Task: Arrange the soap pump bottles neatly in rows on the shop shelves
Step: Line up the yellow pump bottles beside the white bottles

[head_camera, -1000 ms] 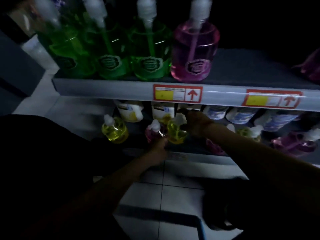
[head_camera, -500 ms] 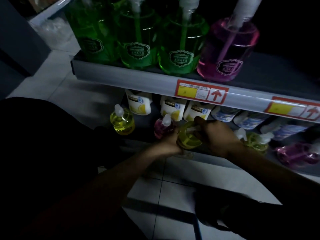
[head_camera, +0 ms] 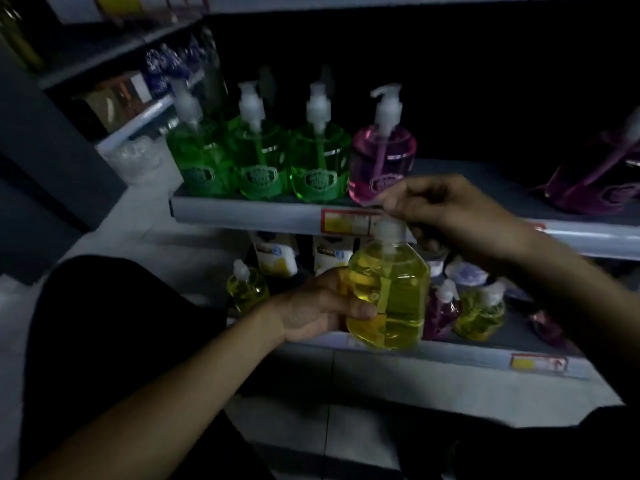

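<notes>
- Yellow soap bottle: upright, lifted in front of the lower shelf and held between your two hands; it touches no shelf.
- Your left hand: wrapped round the bottle's body from the left, with the thumb across its front.
- Your right hand: above the bottle, fingers curled about the white pump head.
- Lower shelf, front: one small yellow bottle stands at the left. A small purple bottle and a yellow-green bottle stand just beside each other, right of the held one.
- Lower shelf, back: white refill pouches, standing upright.
- Upper shelf, front edge: three green pump bottles side by side in a row, with a pink pump bottle just right of them, all upright. A red-and-yellow price tag sits on the edge strip.
- Upper shelf, far right: one purple pump bottle, tilted, well apart from the row; detail is lost in the dim light.
</notes>
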`<state>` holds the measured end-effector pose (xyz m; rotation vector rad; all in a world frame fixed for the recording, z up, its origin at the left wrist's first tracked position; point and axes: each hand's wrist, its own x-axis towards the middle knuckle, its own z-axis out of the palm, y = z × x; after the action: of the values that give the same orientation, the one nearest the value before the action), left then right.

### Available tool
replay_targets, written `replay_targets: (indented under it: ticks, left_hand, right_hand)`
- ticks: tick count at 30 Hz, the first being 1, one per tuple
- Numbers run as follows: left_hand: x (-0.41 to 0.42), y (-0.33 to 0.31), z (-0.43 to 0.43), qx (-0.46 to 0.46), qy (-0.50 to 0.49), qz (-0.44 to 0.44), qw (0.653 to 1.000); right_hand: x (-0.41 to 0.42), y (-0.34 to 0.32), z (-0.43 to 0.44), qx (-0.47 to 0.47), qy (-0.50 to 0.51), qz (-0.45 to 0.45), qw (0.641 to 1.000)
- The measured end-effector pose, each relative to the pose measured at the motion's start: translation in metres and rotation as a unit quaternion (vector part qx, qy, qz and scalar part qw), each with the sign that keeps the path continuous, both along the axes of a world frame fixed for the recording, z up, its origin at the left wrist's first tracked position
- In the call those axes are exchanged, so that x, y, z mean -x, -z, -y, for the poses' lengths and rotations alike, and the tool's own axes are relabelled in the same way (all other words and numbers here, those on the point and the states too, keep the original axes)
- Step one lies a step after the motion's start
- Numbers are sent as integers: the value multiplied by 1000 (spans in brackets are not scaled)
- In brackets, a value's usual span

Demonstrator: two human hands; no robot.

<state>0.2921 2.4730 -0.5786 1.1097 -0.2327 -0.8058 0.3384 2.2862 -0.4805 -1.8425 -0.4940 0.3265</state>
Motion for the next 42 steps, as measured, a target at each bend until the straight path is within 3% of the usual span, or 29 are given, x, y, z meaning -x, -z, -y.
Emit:
replay_targets:
  ticks: [4,6,10,17,22,27,31,35,37,42]
  left_hand:
    - [12,-49,13,-23,-161,66,984]
    - [19,-76,20,-49,-198,140,969]
    - [24,-125,23,-93,-235,248,935]
    - [11,-191,25,-79,-253,345,900]
    - [-5,-215,61,-78,-290,389,871]
    - [-26,-245,112,-125,-320,503,793]
    - [-50,-275,151,-243,-357,621,654]
    - [-84,-283,183,-319,-383,649,574]
    - [-95,-281,194,-326,-392,649,565]
    - [-103,-269,197,-340,-393,604,605]
  right_hand:
    - [-10,-62,29,200,-108,87,970]
    - [-9,-83,37,254,-153,71,952]
    - [-4,-113,40,195,-184,154,951]
    - [-1,-140,57,11,-29,134,990]
    - [9,-151,74,-87,97,198,971]
    - [22,-164,93,-99,199,353,909]
    - [9,-174,111,-87,284,490,819]
    - [-31,-164,130,-147,311,517,784]
    - [-47,-159,133,-154,319,515,781]
    - [-65,-156,136,-105,313,480,813]
